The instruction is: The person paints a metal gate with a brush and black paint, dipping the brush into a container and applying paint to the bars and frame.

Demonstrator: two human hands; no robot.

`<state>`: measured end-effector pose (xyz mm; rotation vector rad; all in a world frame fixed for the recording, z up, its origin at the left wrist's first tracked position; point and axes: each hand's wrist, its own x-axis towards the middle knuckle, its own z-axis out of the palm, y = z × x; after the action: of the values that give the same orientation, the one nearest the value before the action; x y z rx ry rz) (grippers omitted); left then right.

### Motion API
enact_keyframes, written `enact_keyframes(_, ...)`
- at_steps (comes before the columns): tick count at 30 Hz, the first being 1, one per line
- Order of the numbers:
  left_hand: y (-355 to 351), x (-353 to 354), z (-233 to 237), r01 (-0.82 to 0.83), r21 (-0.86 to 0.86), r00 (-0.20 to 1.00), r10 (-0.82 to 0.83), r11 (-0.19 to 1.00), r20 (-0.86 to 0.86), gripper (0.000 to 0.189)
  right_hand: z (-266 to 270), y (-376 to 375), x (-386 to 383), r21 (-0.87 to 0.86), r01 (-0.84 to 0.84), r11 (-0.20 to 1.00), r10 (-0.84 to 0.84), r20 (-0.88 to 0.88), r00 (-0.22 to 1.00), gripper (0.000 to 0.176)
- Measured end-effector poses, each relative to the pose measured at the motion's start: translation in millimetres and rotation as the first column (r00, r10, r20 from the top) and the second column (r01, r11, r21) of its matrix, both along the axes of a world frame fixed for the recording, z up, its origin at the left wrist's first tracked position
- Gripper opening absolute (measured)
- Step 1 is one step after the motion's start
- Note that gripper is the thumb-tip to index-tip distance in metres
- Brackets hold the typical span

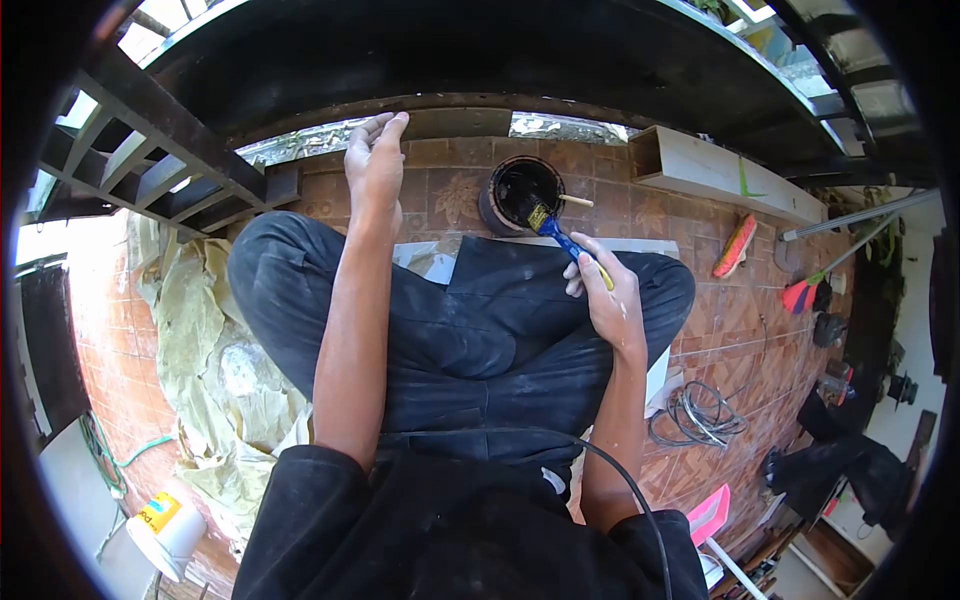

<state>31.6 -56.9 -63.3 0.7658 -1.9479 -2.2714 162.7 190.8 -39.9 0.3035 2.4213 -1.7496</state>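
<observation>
My right hand (pixel 612 300) is closed around the handle of a paintbrush (pixel 556 232) with a blue handle and yellow end. The bristles overlap the near rim of a paint can (pixel 487 212), which is dark inside and stands on the tiles in front of my crossed legs. A thin pale stick (pixel 576 201) juts out at the can's right side. Raised to the left of the can, my left hand (pixel 376 160) holds nothing visible, its fingers loosely bent and thumb apart. Its fingertips overlap the lower edge of a long black panel (pixel 420 60) in this view.
Dark slatted woodwork (pixel 150 140) stands at the left, above a crumpled yellowish sheet (pixel 200 330). A white bucket (pixel 170 535) is at lower left. To the right are a long pale box-shaped beam (pixel 730 178), a red shoe-like object (pixel 736 246), a coiled cable (pixel 700 415) and a pink dustpan (pixel 709 515).
</observation>
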Motion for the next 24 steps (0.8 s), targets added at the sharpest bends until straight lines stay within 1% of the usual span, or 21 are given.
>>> enact_keyframes(1, 1, 1, 1, -0.003, -0.007, 1.0, 0.003, 1.0, 0.002, 0.037, 1, -2, 4, -0.007, -0.003, 1.0, 0.003, 0.002, 1.0, 0.029)
enact_keyframes(3, 2, 1, 2, -0.005, -0.002, 1.0, 0.005, 1.0, -0.001, 0.037, 7, -6, 10, 0.183, -0.032, 0.983, 0.032, 0.0, 0.999, 0.032)
enact_keyframes(4, 2, 1, 2, -0.009, -0.005, 1.0, 0.009, 1.0, 0.0, 0.037, 12, -8, 12, 0.269, -0.057, 0.961, 0.049, 0.037, 0.998, 0.031)
enact_keyframes(5, 2, 1, 3, -0.004, -0.003, 1.0, 0.004, 1.0, -0.002, 0.038, 7, -9, 15, 0.268, -0.063, 0.961, 0.054, 0.038, 0.998, 0.031)
enact_keyframes(7, 1, 2, 3, 0.005, 0.005, 1.0, -0.005, 1.0, -0.004, 0.04, -4, -12, 19, 0.481, -0.093, 0.872, 0.176, -0.13, 0.976, 0.028)
enact_keyframes(8, 0, 0, -2, 0.015, -0.001, 1.0, -0.015, 1.0, -0.018, 0.041, -10, -17, 22, 0.488, -0.032, 0.872, 0.148, -0.202, 0.968, 0.023)
enact_keyframes(9, -1, 0, -2, 0.008, 0.0, 1.0, -0.008, 1.0, -0.016, 0.041, -11, -22, 22, 0.488, -0.039, 0.872, 0.155, -0.2, 0.967, 0.023)
enact_keyframes(11, -1, 0, 0, 0.014, -0.017, 1.0, -0.015, 1.0, -0.018, 0.041, -15, -29, 25, 0.534, 0.0, 0.845, -0.01, 0.014, 1.0, 0.021)
enact_keyframes(12, -1, 1, -1, 0.006, -0.014, 1.0, -0.007, 1.0, -0.027, 0.041, -12, -32, 26, 0.524, 0.015, 0.852, -0.042, 0.039, 0.998, 0.021)
enact_keyframes(13, -1, 1, -1, -0.008, -0.015, 1.0, 0.008, 1.0, -0.023, 0.041, -13, -33, 27, 0.524, 0.001, 0.852, -0.027, 0.043, 0.999, 0.021)
enact_keyframes(15, 0, 1, -1, -0.077, 0.037, 0.995, 0.079, 0.996, -0.061, 0.037, -17, -35, 31, 0.52, 0.087, 0.85, -0.054, -0.078, 0.996, 0.02)
enact_keyframes(16, -2, 1, 0, -0.002, -0.001, 0.999, 0.002, 1.0, -0.044, 0.039, -17, -36, 32, 0.539, 0.1, 0.837, -0.073, -0.071, 0.995, 0.02)
enact_keyframes(17, -1, 1, 0, -0.006, -0.014, 0.999, 0.005, 1.0, -0.035, 0.039, -16, -37, 34, 0.539, 0.081, 0.839, -0.058, -0.061, 0.997, 0.02)
enact_keyframes(19, 1, 2, 2, -0.014, 0.004, 0.998, 0.015, 1.0, -0.058, 0.04, -12, -38, 34, 0.548, 0.162, 0.82, -0.117, -0.116, 0.986, 0.019)
enact_keyframes(21, 2, 3, 2, -0.042, 0.011, 0.998, 0.043, 0.999, -0.054, 0.04, -12, -38, 35, 0.551, 0.145, 0.822, -0.108, -0.1, 0.989, 0.02)
enact_keyframes(23, 1, 1, -1, -0.044, 0.031, 0.998, 0.046, 0.999, -0.052, 0.039, -17, -36, 37, 0.579, 0.198, 0.791, -0.096, -0.203, 0.975, 0.022)
enact_keyframes(24, 0, 1, 0, -0.04, 0.027, 0.998, 0.042, 0.999, -0.057, 0.039, -18, -36, 40, 0.573, 0.202, 0.794, -0.116, -0.183, 0.976, 0.024)
